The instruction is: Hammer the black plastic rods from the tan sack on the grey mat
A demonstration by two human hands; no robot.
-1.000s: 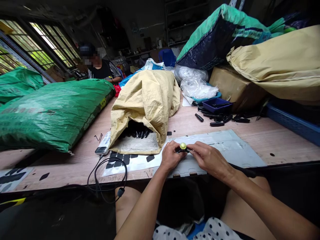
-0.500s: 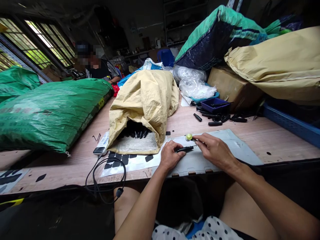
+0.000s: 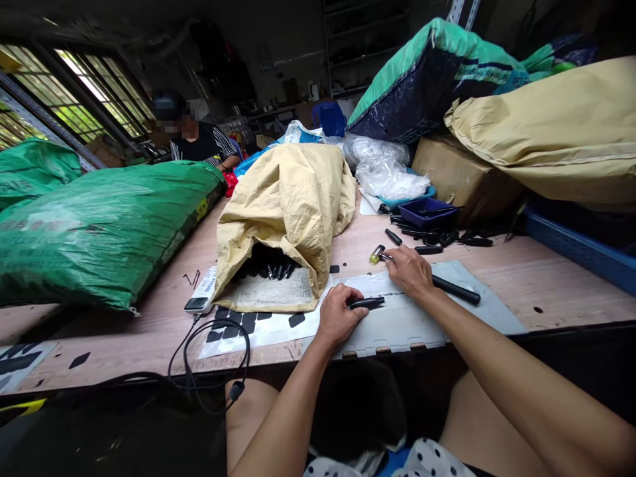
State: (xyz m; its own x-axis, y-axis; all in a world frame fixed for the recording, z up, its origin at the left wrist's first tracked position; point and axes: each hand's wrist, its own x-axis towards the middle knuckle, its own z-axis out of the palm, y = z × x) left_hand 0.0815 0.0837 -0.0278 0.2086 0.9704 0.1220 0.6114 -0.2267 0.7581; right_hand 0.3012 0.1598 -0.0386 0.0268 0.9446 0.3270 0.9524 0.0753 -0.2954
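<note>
My left hand (image 3: 340, 310) is closed, thumb and fingers pinching a slim black handle-like piece (image 3: 370, 302) against the grey board (image 3: 422, 321). The exact kind of this piece cannot be made out. In my right hand (image 3: 410, 270) is a small hammer, its yellowish head (image 3: 376, 254) pointing left and its black handle (image 3: 457, 289) running out to the right beneath the hand. The hammer lies low over the board, a little beyond the black piece and apart from it.
A tan sack (image 3: 283, 199) with black pieces in its mouth stands ahead. More black pieces (image 3: 430, 236) lie by a purple tray (image 3: 427, 211). Left are a green sack (image 3: 99, 232) and a cabled white device (image 3: 201, 291). A blue basket (image 3: 576, 242) stands right. Another person (image 3: 203, 142) sits behind.
My right hand has moved away from the black piece, up and slightly left, lowering the hammer so its handle shows on the board. My left hand keeps its hold.
</note>
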